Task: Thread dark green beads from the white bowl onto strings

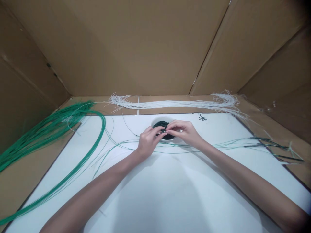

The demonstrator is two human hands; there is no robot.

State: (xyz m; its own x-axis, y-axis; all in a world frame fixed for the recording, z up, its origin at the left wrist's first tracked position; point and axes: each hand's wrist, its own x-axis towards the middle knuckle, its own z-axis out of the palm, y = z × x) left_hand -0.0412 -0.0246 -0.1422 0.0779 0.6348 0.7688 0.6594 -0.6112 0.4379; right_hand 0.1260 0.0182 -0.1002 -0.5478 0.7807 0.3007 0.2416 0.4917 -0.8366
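Near the far edge of the worktop (pixel 155 191), just above the bowl (pixel 157 118) of dark beads (pixel 159 124), the left hand (pixel 147 140) seems to pinch a thin wire (pixel 136 135) trailing far-leftward, while the right hand (pixel 184 131) meets it, fingers narrow, their hold impossible to tell.

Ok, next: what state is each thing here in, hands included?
Bowl: upright, holding dark beads.
Loose beads: scattered on the board.
White strands: bundled, stretched out, ends curled and splayed.
Green strands: bunched at left, curving round.
Thin strands: spread across the board, dark toward the right.
Left hand: pinching over the bowl.
Right hand: likewise; what's pinched is too small to tell.
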